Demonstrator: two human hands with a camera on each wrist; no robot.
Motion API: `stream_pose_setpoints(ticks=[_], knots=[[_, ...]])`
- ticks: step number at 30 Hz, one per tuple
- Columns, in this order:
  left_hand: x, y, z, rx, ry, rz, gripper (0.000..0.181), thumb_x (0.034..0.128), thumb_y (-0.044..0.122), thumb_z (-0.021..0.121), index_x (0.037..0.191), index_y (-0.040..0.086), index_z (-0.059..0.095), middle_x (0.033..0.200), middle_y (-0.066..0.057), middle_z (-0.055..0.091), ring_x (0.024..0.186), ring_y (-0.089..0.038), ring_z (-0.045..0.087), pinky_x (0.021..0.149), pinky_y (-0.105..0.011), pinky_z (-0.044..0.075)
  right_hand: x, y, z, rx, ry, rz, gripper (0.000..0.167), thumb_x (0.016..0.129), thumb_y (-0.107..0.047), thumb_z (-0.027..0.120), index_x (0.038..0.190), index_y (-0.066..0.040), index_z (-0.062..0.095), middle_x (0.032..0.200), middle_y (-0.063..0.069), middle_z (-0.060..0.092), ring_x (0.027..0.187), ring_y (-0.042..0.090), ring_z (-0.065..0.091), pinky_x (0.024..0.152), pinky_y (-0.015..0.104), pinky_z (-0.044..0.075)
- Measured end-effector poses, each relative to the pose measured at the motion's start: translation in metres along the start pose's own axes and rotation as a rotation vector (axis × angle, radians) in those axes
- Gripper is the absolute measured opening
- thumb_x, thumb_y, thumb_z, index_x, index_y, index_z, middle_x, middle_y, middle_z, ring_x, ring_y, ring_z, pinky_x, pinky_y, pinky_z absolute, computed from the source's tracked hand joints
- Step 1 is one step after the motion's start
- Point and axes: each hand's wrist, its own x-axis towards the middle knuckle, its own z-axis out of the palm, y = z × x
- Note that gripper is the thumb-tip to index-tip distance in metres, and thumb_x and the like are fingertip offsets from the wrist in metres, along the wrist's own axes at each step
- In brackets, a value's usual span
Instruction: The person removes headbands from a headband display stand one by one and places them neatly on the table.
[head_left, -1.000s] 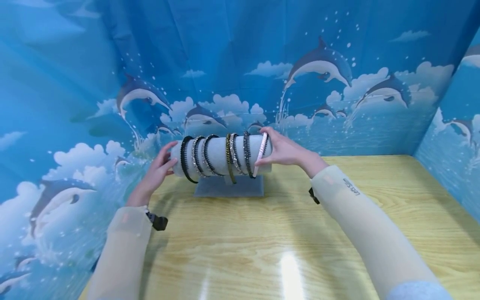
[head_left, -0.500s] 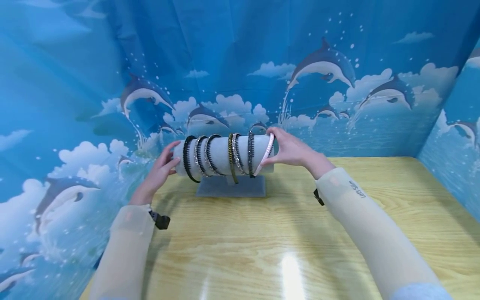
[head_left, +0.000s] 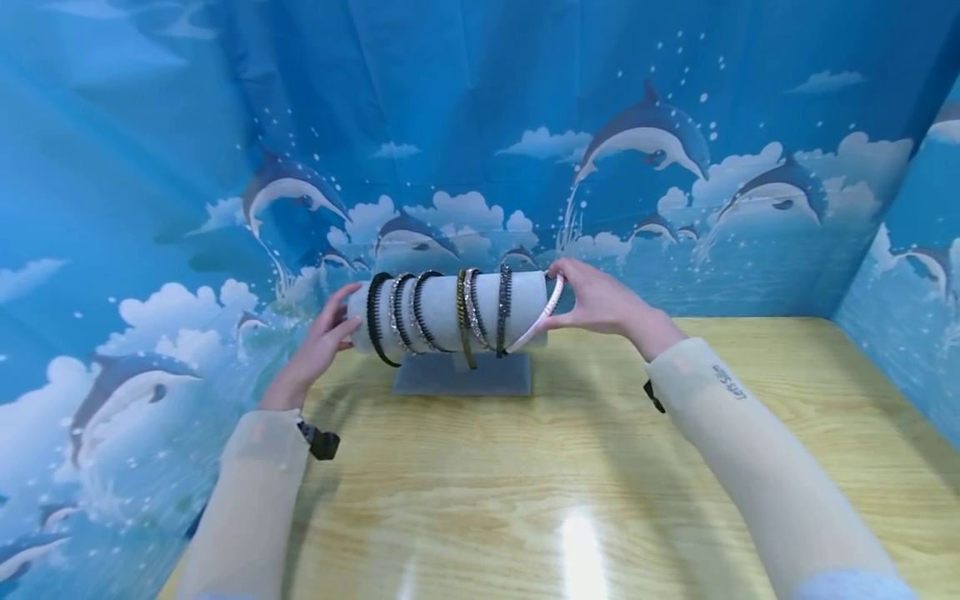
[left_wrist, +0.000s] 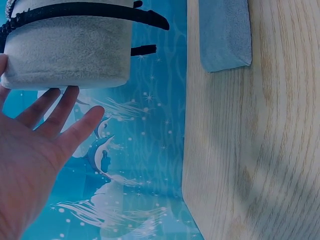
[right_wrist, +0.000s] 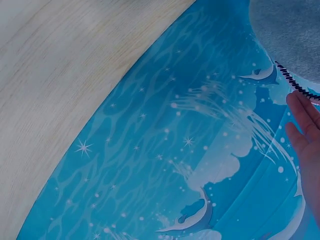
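Pinched between thumb and fingers of the right hand (head_left: 600, 302), the pink headband (head_left: 532, 331) leans at the right end of a grey plush cylinder (head_left: 441, 304). Its upper part projects past the cylinder's end; its lower tip lies against the front, near the dark beaded headband (head_left: 504, 308). Compared with one second earlier, it sits farther right and tilts more, the right hand having shifted with it. Left hand (head_left: 315, 346): outstretched fingers touch the cylinder's left end, beside the black headband (head_left: 372, 310), as before; the left wrist view shows them spread. Both forearms reach forward in pale sleeves (head_left: 742, 450). Below the cylinder, a flat grey base (head_left: 465, 379) rests on the wooden table (head_left: 465, 483), whose surface extends in front and to the right. Behind the stand, the table's far edge meets a blue dolphin backdrop (head_left: 450, 108), which bounds the space behind and at both sides.
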Motion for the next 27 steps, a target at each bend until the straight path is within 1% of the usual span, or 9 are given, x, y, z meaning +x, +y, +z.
stream_pose_setpoints(ticks=[4,8,13,18,22,26,27], knots=[[-0.001,0.000,-0.002,0.001,0.003,0.001,0.056,0.1057,0.025,0.041,0.156,0.022,0.018,0.153,-0.023,0.025,0.134,-0.043,0.031,0.101,-0.062,0.035,-0.002,0.000,0.000,-0.008,-0.005,-0.001,0.087,0.072,-0.062,0.077,0.133,-0.008,0.046,0.126,0.011,0.049,0.117,0.031,0.048,0.095,0.052,0.043],[-0.002,-0.001,-0.002,0.003,-0.002,-0.002,0.055,0.1059,0.025,0.041,0.156,0.021,0.018,0.153,-0.023,0.026,0.134,-0.043,0.032,0.100,-0.062,0.035,-0.004,0.001,-0.001,-0.038,-0.021,0.005,0.084,0.073,-0.064,0.075,0.131,-0.009,0.048,0.124,0.010,0.050,0.113,0.029,0.049,0.092,0.051,0.044],[-0.002,-0.001,-0.002,0.002,0.001,0.006,0.055,0.1058,0.026,0.041,0.156,0.021,0.019,0.153,-0.023,0.026,0.134,-0.043,0.032,0.100,-0.062,0.035,-0.009,0.005,-0.003,-0.080,-0.029,0.001,0.077,0.070,-0.068,0.074,0.118,-0.013,0.050,0.113,0.008,0.050,0.099,0.026,0.050,0.082,0.046,0.046],[-0.002,-0.002,-0.002,0.004,-0.009,-0.001,0.054,0.1059,0.026,0.041,0.155,0.022,0.019,0.152,-0.023,0.027,0.134,-0.042,0.032,0.100,-0.062,0.035,-0.016,0.009,-0.001,-0.128,-0.047,-0.014,0.072,0.069,-0.071,0.072,0.105,-0.014,0.047,0.100,0.006,0.048,0.086,0.023,0.047,0.070,0.039,0.042],[-0.002,-0.003,-0.001,0.011,-0.007,-0.012,0.055,0.1058,0.025,0.041,0.156,0.023,0.019,0.153,-0.022,0.026,0.134,-0.042,0.031,0.101,-0.062,0.034,-0.019,0.013,-0.001,-0.165,-0.045,-0.019,0.069,0.069,-0.068,0.074,0.101,-0.015,0.046,0.094,0.004,0.046,0.080,0.021,0.045,0.065,0.037,0.039],[0.000,-0.003,-0.001,-0.005,0.002,0.007,0.055,0.1056,0.024,0.042,0.156,0.022,0.019,0.153,-0.023,0.026,0.134,-0.043,0.031,0.101,-0.062,0.035,-0.023,0.016,-0.004,-0.194,-0.042,-0.013,0.065,0.070,-0.063,0.077,0.100,-0.016,0.046,0.092,0.005,0.046,0.077,0.022,0.044,0.063,0.037,0.038],[0.001,-0.003,-0.001,-0.008,0.003,0.011,0.055,0.1057,0.024,0.042,0.156,0.021,0.019,0.153,-0.023,0.026,0.134,-0.043,0.031,0.101,-0.062,0.034,-0.024,0.018,-0.005,-0.204,-0.043,-0.011,0.065,0.070,-0.064,0.077,0.100,-0.016,0.046,0.092,0.005,0.046,0.076,0.021,0.044,0.063,0.037,0.037]])
